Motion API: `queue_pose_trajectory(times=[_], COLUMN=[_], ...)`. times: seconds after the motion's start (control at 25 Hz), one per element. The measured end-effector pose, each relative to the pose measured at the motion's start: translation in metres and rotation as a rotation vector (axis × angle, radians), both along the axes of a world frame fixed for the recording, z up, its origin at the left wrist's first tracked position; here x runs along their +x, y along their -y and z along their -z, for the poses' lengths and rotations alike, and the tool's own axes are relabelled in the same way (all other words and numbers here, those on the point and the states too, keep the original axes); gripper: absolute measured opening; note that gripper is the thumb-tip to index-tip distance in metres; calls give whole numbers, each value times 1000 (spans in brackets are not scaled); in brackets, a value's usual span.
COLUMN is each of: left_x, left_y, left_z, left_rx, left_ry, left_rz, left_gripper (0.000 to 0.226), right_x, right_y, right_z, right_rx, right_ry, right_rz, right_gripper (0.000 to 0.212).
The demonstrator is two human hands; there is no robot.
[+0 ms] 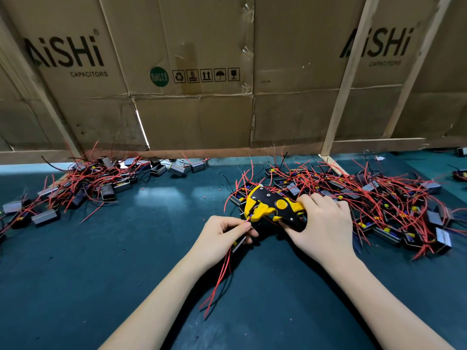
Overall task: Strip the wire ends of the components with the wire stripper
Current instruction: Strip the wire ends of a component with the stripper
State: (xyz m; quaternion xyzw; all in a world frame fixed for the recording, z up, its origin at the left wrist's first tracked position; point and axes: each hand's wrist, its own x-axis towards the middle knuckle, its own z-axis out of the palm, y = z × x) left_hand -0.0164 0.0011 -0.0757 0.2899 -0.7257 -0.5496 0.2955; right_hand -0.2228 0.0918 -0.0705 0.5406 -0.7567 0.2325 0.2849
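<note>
**Wire end held at the stripper's jaws, handles gripped**

Nearest the camera, two bare forearms reach up over the dark green mat (75,286). From under the left hand (222,238), red wires (219,281) and a thin black one trail back toward the person, fanning down and slightly left below the curled fingers.

The left hand's thumb and forefinger (240,227) are pressed together, pinching a red wire end; the other fingers curl beneath, around what looks like a small component, mostly hidden by the hand. The pinched wire end runs just past the fingertips, up and to the right, into the mouth of the yellow-and-black wire stripper (270,205).

The stripper lies with its long axis running left to right, tilted a little: its jaws point left toward the left fingertips, and its handles point right into the right hand (326,223). The right hand's fingers wrap over the upper handle while the thumb lies along the lower black handle. The jaws stand close around the wire; whether they bite it cannot be told.

Beyond the right knuckles spreads a heap of components (379,198), small dark boxes with tangled red leads. Farther off, up and left of the left fingers, lies a second heap (96,183) of the same parts. Behind both stands a wall of cardboard (192,117) printed "AiSHi CAPACITORS", braced by pale wooden slats (346,82).
</note>
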Motion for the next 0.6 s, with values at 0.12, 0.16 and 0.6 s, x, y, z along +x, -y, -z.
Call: queue_pose_trajectory(times=[0.12,0.16,0.6], left_x=[1,1,2], left_y=[-2,-3,-2], left_z=[-1,-1,-5], left_rx=[-7,-3,13], left_ry=[6,8,1], left_rz=[-1,-4,0], left_gripper=[26,26,25], right_x=[1,1,5], right_y=[-1,-1,-1], right_z=[-1,-1,-2], right_rx=[-6,-7,-40], right_ry=[-45,-58,-53], right_rz=[2,0,12], right_gripper=[48,48,44])
